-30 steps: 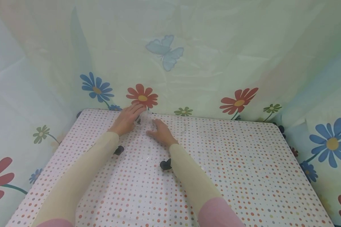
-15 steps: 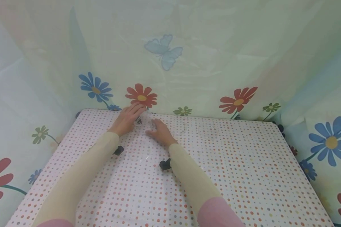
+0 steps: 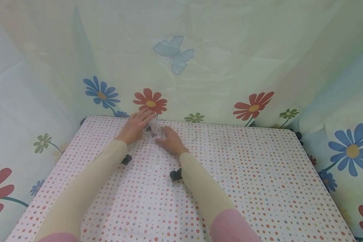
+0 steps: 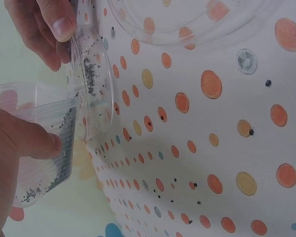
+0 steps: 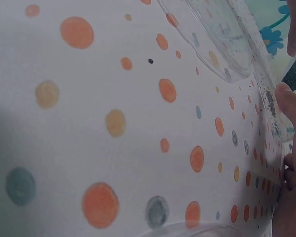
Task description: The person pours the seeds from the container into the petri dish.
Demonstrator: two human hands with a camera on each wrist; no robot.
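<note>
My left hand [image 3: 134, 126] grips a clear plastic cup [image 4: 45, 175], thumb along its side; the cup is tipped, with small black grains [image 4: 64, 150] lying along its inner wall. Its mouth is just over a clear shallow dish [image 4: 102, 91] near the table's back edge. A dark heap of the same grains lies in that dish. On the dish's other side, my right hand [image 3: 171, 140] holds the rim between thumb and fingers. In the right wrist view the right thumb [image 5: 286, 96] lies at the grain-strewn dish, and the cup is partly cut off.
Other clear round dishes stand on the dotted tablecloth [image 3: 260, 188]: one dish [image 3: 148, 170] nearer me, two more dishes [image 3: 196, 135] [image 3: 222, 146] to the right. A few loose black grains [image 4: 251, 132] lie scattered on the cloth. A flowered curtain [image 3: 214, 84] hangs behind the table.
Dark grains now show in the dish between my hands, where little was visible before; they have come from the tipped cup. Both hands have stayed nearly in place.
</note>
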